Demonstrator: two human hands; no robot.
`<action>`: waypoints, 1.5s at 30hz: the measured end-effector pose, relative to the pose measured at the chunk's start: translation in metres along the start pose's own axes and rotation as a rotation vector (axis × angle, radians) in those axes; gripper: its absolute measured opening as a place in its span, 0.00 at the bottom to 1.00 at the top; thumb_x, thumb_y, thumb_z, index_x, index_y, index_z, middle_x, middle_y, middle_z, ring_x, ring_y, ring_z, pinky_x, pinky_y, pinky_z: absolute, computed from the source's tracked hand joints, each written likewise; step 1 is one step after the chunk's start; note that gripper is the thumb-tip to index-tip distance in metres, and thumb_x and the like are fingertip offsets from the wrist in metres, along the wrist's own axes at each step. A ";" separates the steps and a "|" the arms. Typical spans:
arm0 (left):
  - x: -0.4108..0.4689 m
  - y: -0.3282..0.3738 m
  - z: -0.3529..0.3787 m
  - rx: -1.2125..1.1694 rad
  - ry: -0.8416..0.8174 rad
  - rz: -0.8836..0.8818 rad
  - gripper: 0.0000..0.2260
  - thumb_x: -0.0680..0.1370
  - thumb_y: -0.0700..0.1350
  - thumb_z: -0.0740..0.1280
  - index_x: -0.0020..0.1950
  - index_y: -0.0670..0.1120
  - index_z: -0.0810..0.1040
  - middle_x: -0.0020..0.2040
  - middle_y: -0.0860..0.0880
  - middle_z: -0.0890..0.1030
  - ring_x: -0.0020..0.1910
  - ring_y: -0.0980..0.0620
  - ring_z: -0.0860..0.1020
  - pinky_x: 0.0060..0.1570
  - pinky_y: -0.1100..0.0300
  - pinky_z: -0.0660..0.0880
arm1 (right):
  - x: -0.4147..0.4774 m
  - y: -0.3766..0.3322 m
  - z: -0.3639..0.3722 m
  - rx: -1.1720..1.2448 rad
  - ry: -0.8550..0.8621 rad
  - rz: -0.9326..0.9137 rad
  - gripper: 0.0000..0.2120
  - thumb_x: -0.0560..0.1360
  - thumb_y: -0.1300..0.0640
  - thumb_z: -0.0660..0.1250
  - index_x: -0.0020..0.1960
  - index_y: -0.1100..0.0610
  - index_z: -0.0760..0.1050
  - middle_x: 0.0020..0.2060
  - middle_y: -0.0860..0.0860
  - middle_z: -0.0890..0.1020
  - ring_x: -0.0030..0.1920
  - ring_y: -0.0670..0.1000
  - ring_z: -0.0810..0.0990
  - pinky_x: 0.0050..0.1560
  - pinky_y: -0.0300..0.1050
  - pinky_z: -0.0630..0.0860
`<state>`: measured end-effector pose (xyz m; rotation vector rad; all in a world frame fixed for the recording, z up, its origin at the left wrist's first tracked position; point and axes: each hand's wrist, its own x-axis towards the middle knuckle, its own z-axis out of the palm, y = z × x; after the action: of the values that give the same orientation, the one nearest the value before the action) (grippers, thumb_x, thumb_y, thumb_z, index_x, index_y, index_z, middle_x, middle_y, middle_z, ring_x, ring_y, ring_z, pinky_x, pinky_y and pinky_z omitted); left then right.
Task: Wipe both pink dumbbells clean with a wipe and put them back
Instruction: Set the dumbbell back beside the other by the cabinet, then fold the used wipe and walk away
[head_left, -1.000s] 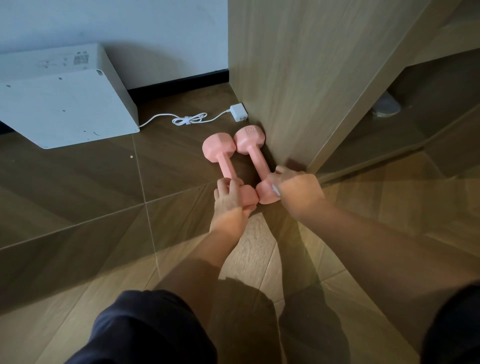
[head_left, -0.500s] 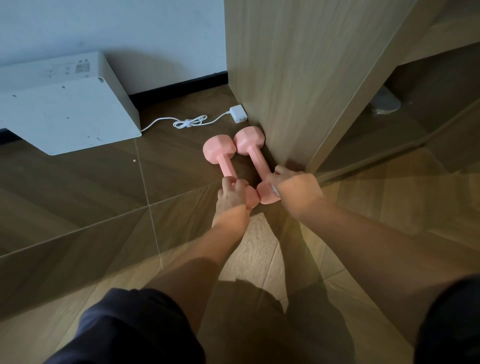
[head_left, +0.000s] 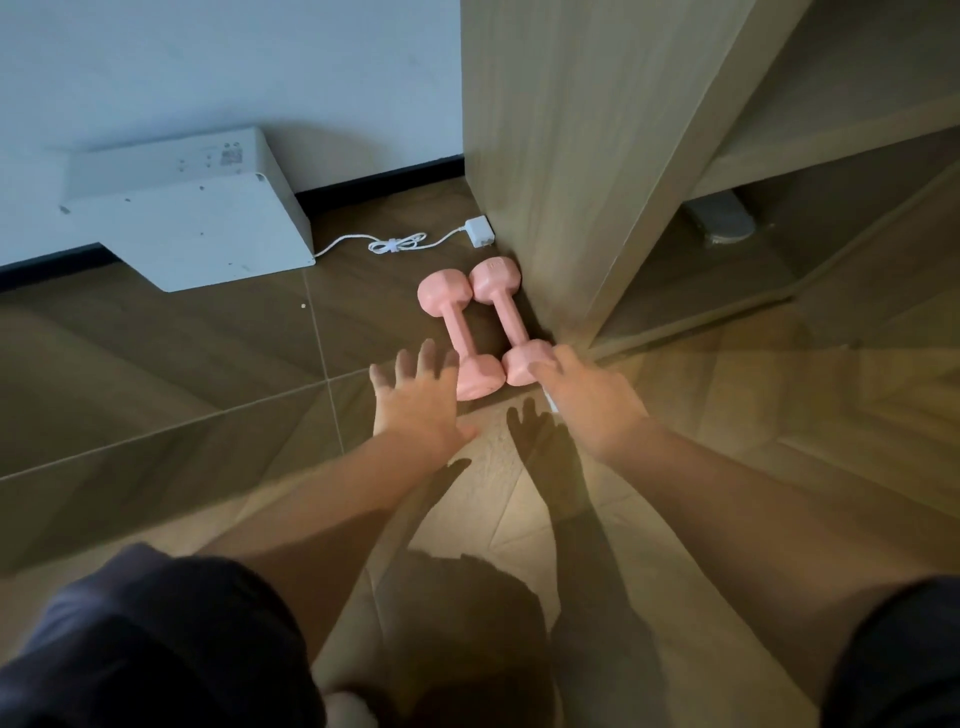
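Left hand spread, right hand perhaps pinching something white, dumbbells hemmed by cabinet.

Dumbbells beside cabinet (touching)

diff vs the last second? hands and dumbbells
Both hands let go. The left hand came off the left dumbbell, fingers now spread open and drawn back. The right hand also eased back, its fingers barely at the near head of the right dumbbell, a sliver of white under it. Both dumbbells stay side by side on the floor against the wooden panel; charger cable unchanged.
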<state>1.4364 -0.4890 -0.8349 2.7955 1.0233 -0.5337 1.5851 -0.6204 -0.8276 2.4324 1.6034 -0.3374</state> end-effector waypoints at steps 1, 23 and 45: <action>-0.015 -0.001 -0.007 0.034 0.012 0.007 0.39 0.75 0.65 0.62 0.78 0.50 0.49 0.78 0.45 0.52 0.76 0.38 0.53 0.71 0.34 0.53 | -0.010 -0.004 -0.009 0.032 -0.001 -0.011 0.24 0.78 0.63 0.65 0.71 0.53 0.64 0.63 0.55 0.68 0.50 0.55 0.79 0.45 0.47 0.77; -0.419 0.009 -0.407 -0.767 -0.008 -0.077 0.07 0.78 0.47 0.67 0.54 0.48 0.81 0.48 0.50 0.84 0.51 0.49 0.79 0.55 0.50 0.74 | -0.326 -0.090 -0.446 1.021 -0.335 -0.358 0.34 0.82 0.50 0.59 0.81 0.50 0.44 0.79 0.45 0.52 0.79 0.45 0.48 0.78 0.47 0.50; -0.732 -0.261 -0.448 -0.674 0.244 -0.302 0.05 0.77 0.47 0.65 0.47 0.49 0.80 0.47 0.54 0.83 0.48 0.50 0.80 0.54 0.52 0.73 | -0.446 -0.386 -0.583 0.606 -0.070 -0.470 0.03 0.77 0.59 0.67 0.50 0.56 0.78 0.46 0.50 0.80 0.48 0.50 0.77 0.51 0.47 0.73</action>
<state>0.8768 -0.6283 -0.1481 2.1479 1.3688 0.1312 1.1033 -0.6877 -0.1563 2.3304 2.2916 -1.1137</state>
